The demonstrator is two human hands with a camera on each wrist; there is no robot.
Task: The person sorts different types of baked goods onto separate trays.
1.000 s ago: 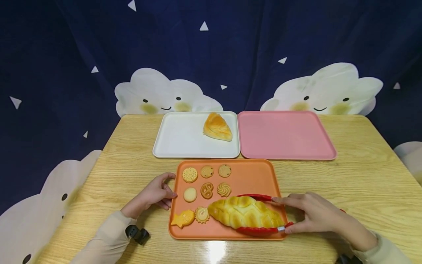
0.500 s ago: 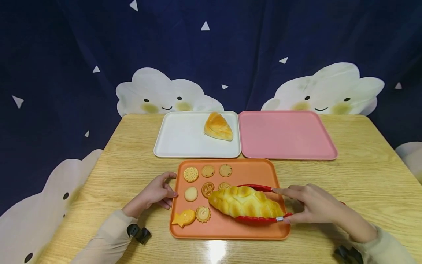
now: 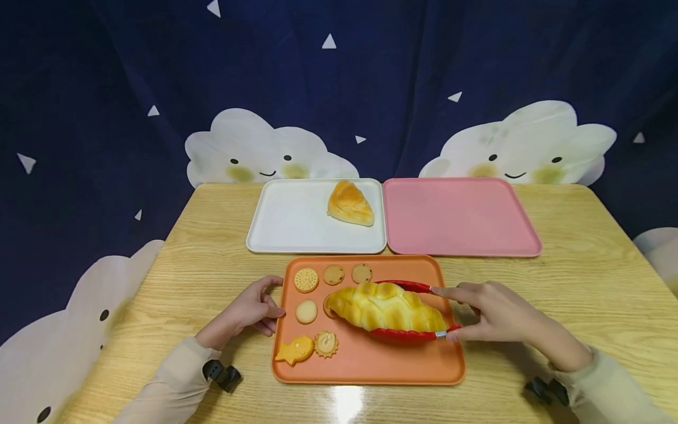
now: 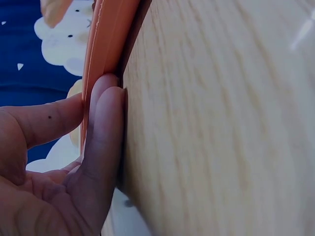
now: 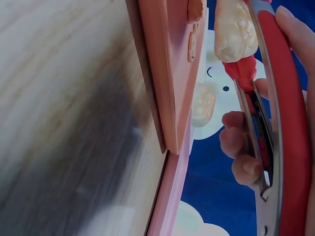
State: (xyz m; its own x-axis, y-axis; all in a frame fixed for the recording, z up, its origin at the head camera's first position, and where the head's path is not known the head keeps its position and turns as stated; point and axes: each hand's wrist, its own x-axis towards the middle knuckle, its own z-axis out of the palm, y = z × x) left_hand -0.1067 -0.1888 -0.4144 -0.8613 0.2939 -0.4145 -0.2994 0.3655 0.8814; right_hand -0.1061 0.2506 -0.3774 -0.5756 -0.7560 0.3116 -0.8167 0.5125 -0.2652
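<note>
My right hand (image 3: 495, 312) grips red-and-metal tongs (image 5: 290, 108). A braided loaf (image 3: 389, 307) is held between the two red scalloped tong heads, and in the right wrist view it hangs apart from the orange tray (image 3: 392, 368). The loaf hides part of a pretzel cookie at its left tip. At the tray's left edge, my left hand (image 3: 251, 309) pinches the rim; the left wrist view shows the thumb on one side and fingers (image 4: 106, 118) on the other. Several cookies, including a fish-shaped one (image 3: 295, 350) and a round one (image 3: 306, 311), lie on the tray's left part.
Behind the orange tray stand a white tray (image 3: 288, 218) with a wedge-shaped pastry (image 3: 349, 204) on it and a pink tray (image 3: 458, 218), side by side. All rest on a wooden table (image 3: 588, 282) before a dark blue cloud-patterned curtain (image 3: 392, 70).
The tongs and loaf have risen from the tray's front right, moving away from me and slightly left, covering the swirl cookie and part of the pretzel. My left hand stays put.
</note>
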